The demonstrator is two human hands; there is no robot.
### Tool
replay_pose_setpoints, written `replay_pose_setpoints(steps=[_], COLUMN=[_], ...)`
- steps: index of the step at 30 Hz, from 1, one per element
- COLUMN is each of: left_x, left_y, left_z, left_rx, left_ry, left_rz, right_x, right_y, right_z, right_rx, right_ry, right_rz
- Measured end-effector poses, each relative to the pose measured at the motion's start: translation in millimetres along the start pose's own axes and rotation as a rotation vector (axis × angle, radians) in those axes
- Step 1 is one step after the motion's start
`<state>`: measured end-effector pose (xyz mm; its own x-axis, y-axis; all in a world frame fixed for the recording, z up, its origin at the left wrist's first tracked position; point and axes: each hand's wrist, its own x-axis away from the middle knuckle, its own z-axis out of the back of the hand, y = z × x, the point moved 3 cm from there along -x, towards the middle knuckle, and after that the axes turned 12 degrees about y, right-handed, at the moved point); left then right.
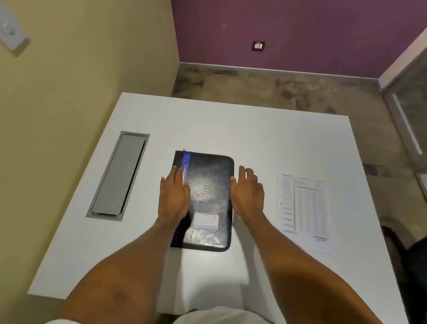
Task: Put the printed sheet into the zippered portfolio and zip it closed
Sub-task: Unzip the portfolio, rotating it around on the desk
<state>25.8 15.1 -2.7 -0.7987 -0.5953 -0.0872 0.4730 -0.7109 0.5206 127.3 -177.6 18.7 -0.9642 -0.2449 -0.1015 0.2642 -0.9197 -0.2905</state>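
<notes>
black portfolio (pixel 207 198) closed, printed sheet (pixel 304 210) well right

head view, steeply down, table (pixel 258 129) near

One portfolio (pixel 206 200), one sheet (pixel 303 210), two hands (pixel 174 197).

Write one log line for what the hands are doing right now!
portfolio: closed, flat on table | left hand: flat on cover | right hand: open at right edge | sheet: on table, untouched
</notes>
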Motion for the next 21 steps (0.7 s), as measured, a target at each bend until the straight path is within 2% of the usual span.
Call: replay_pose_setpoints(steps=[7, 21], left_x=[-14, -124], left_y=[-25, -48], left_z=[-18, -79], left_rx=[0.041, -0.018], left_ry=[-0.022, -0.189], left_rz=[0.102, 0.158], right_x=[-8, -79], right_y=[-6, -6], right_z=[-42, -122], right_rx=[0.034, -0.004], right_ry=[-0.155, -0.225], right_rz=[-0.008, -0.175])
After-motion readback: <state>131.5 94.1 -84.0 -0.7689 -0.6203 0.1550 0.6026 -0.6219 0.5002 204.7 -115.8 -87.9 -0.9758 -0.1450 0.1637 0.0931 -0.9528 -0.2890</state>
